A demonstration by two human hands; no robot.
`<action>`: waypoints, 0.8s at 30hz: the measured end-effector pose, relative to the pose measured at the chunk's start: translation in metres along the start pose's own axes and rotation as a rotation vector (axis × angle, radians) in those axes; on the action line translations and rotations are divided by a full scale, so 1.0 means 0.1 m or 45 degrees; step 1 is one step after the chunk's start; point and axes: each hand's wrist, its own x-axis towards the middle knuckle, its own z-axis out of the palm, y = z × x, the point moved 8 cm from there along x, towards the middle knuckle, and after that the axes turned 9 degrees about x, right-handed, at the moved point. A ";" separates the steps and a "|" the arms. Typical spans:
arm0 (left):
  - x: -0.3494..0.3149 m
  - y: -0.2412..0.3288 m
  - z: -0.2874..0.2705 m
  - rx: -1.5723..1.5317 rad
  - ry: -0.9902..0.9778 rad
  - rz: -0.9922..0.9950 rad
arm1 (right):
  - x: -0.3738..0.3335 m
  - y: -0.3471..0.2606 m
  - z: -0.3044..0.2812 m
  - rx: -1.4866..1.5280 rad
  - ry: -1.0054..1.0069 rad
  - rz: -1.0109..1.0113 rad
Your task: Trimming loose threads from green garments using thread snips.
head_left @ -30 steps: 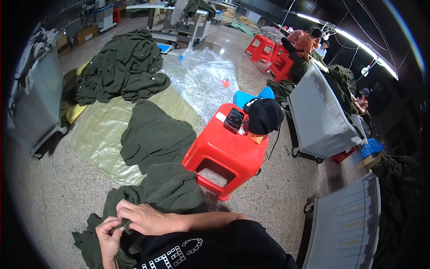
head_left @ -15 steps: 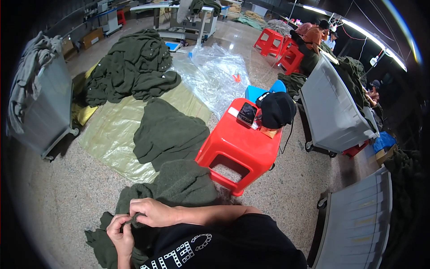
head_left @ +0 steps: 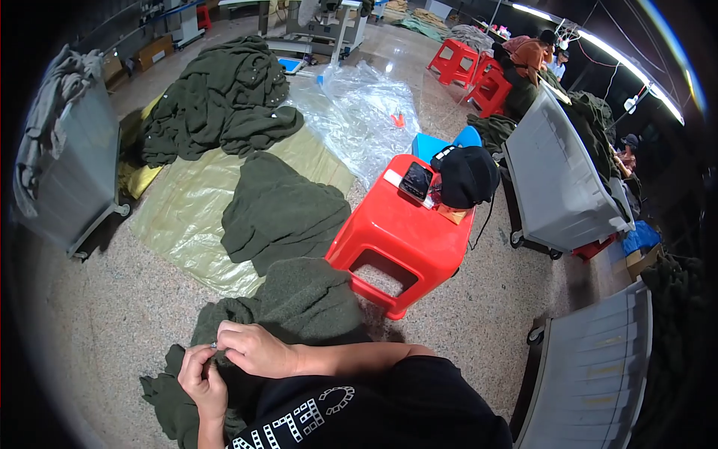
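Observation:
A dark green knit garment is bunched across my lap and trails down to the floor on the left. My left hand is closed in a pinch on a bit of it, thumb against fingers. From the right, my right hand meets it, its bent fingers also closed on the cloth. A tiny shiny bit shows where the fingertips meet, too small to name. Just beyond, another dark green garment lies spread on a yellowish plastic sheet.
A red stool ahead carries a phone and a black cap. Behind the sheet rises a garment pile beside clear plastic. Wheeled grey bins stand left and right. A person sits far right.
Both hands stay together at the cloth; the fingers have shifted slightly and a tiny shiny bit now shows between them. The whole view has tilted a little.

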 end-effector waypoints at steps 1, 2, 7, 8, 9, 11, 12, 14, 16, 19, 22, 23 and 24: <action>0.00 0.00 0.00 0.002 0.011 -0.002 | -0.01 -0.03 0.00 -0.049 0.004 -0.031; 0.01 0.00 0.00 0.004 0.022 -0.003 | -0.01 -0.06 0.00 -0.098 0.008 -0.063; -0.03 -0.13 0.05 -0.010 0.043 -0.150 | 0.03 0.02 0.02 -0.137 -0.007 -0.038; -0.05 -0.19 0.06 -0.012 0.050 -0.279 | 0.03 0.05 0.02 -0.172 -0.016 -0.011; -0.02 -0.19 0.05 -0.015 0.050 -0.276 | 0.01 0.05 0.01 -0.176 -0.014 -0.012; 0.04 -0.16 0.23 0.056 -0.312 -0.240 | -0.02 0.03 0.01 -0.351 -0.028 -0.055; 0.02 -0.16 0.24 0.100 -0.336 -0.239 | -0.02 0.02 -0.01 -0.357 -0.025 -0.055; -0.05 -0.22 0.22 0.047 -0.266 -0.234 | -0.06 -0.06 0.05 -0.553 -0.067 -0.146; -0.10 -0.23 0.17 0.008 -0.190 -0.248 | -0.03 -0.09 0.06 -0.561 -0.032 -0.193; -0.16 -0.33 -0.02 -0.069 0.011 -0.411 | 0.04 -0.19 0.14 -0.610 -0.047 -0.346; 0.07 -0.05 -0.06 0.074 0.102 -0.104 | 0.02 -0.27 0.10 -0.774 -0.156 -0.448; 0.13 0.04 -0.07 0.049 0.128 -0.006 | -0.01 -0.28 0.05 -0.749 -0.127 -0.417; 0.12 -0.02 -0.11 0.029 0.168 0.012 | 0.00 -0.25 0.07 -0.763 -0.142 -0.429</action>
